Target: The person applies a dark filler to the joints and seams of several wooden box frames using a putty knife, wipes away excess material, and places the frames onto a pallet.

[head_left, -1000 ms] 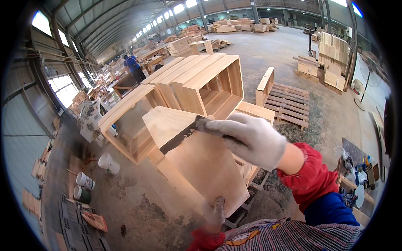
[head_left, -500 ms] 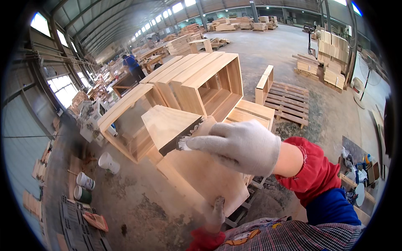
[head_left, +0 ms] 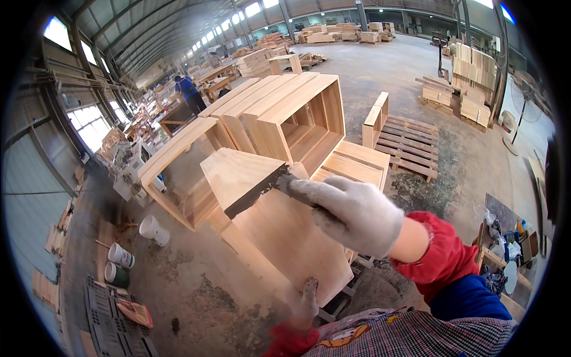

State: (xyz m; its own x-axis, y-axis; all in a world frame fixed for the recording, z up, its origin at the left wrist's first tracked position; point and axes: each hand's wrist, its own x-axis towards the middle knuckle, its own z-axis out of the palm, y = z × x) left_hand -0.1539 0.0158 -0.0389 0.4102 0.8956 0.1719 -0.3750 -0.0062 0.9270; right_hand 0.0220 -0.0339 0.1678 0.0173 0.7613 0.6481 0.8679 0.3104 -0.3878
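A pale wooden board point(head_left: 291, 238) slants in front of me, its lower end near my body. My left hand point(head_left: 306, 303), in a soiled glove, grips that lower edge, with the thumb on the face. Across the board's upper part runs a dark strip point(head_left: 256, 193) with a ragged lower edge; I cannot tell whether it is a blade or a coating. My right hand point(head_left: 354, 211), in a whitish glove, is closed at the strip's right end. Its dark-smeared forefinger points along the strip. Whatever the curled fingers hold is hidden.
Open wooden frames point(head_left: 297, 110) stand in a row beyond the board. A pallet point(head_left: 407, 146) lies to the right. White buckets point(head_left: 154, 231) stand on the left floor. A co-worker in blue point(head_left: 188, 89) is farther back, and wood stacks point(head_left: 473, 74) stand at far right.
My right hand has slid right and slightly up along the dark strip, uncovering more of its ragged edge. The board and my left hand have stayed nearly still.
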